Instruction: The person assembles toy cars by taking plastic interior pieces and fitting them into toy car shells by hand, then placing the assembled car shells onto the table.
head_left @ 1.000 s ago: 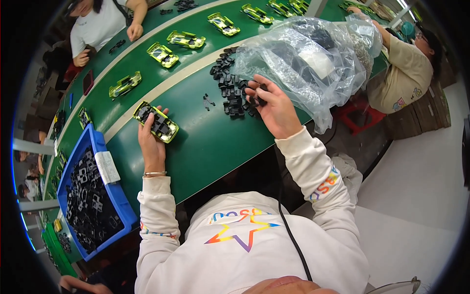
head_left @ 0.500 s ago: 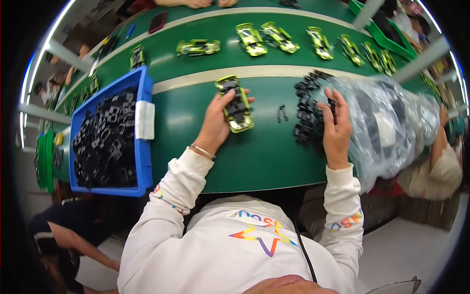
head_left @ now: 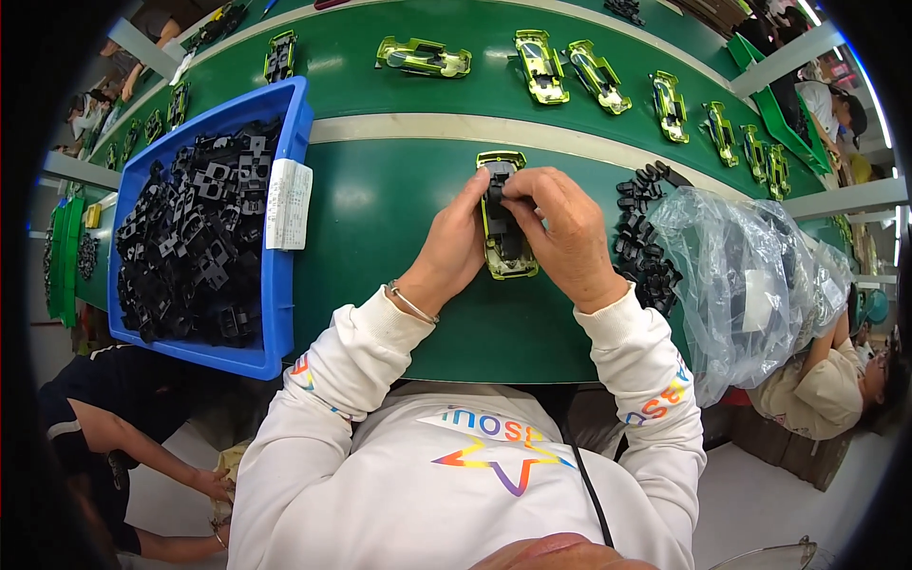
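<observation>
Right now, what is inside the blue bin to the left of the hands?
The blue bin holds a heap of small black plastic parts, with a white paper slip lying over its right wall. The bin's floor is covered by the heap.

A white rectangular paper label (head_left: 288, 204) hangs on the blue bin's right wall; a clear plastic bag (head_left: 750, 275) lies at right.

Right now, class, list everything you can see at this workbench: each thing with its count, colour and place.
toy car shell in hand: one, yellow-green, centre of bench
other car shells: about a dozen, yellow-green, along the far side
bench: one, green with a pale stripe
bin: one, blue, left, full of black parts
loose black parts: a pile, right of the hands
plastic bag: one, clear, far right
left hand: holds the shell
right hand: holds the shell
</observation>
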`<control>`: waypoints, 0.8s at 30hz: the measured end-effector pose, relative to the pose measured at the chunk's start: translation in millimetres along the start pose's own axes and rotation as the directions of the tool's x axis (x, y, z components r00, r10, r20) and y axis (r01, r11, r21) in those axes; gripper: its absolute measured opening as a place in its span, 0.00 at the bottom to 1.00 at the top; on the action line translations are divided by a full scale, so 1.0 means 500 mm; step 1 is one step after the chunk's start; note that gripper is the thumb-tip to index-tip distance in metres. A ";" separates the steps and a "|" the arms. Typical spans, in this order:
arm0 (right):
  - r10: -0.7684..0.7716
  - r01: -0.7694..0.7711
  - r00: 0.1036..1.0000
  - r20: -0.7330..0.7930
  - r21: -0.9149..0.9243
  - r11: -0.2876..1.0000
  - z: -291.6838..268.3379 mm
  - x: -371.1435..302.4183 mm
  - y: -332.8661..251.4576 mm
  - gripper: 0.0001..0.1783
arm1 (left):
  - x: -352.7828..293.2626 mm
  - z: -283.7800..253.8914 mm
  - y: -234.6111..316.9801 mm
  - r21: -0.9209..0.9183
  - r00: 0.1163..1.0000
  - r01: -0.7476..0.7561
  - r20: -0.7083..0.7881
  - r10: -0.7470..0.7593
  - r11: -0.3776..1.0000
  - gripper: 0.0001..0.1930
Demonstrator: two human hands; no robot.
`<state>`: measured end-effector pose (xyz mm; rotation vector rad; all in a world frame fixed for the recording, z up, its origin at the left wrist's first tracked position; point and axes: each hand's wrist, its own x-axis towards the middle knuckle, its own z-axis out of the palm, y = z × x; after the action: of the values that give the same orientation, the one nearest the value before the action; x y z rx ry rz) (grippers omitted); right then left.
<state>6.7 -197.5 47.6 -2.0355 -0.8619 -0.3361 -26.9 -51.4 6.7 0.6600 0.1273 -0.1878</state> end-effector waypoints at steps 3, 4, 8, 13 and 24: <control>-0.143 0.157 0.983 0.117 -0.122 0.980 -0.015 0.004 0.007 0.13 | 0.001 -0.009 -0.001 -0.031 1.000 0.004 -0.017 -0.004 1.000 0.20; -0.159 0.174 0.980 0.117 -0.125 0.977 -0.020 0.007 -0.003 0.13 | 0.002 -0.012 -0.001 -0.036 1.000 -0.004 -0.006 0.003 0.999 0.20; -0.174 0.187 0.978 0.114 -0.125 0.974 -0.020 -0.011 0.002 0.13 | -0.003 0.002 0.014 -0.076 0.999 0.022 0.030 -0.019 0.997 0.17; -0.002 0.002 1.000 0.011 -0.009 1.000 -0.030 -0.020 -0.022 0.13 | -0.012 0.002 0.017 0.103 0.999 -0.028 0.038 0.024 0.994 0.22; 0.613 -0.668 0.713 0.340 0.593 0.449 -0.023 -0.023 -0.013 0.27 | -0.018 0.010 -0.004 0.354 0.990 -0.141 0.079 0.121 0.925 0.37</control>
<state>-5.3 -209.4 52.3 -1.4914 -0.1166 0.4611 -35.6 -55.1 11.0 1.0249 -0.0068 -0.1002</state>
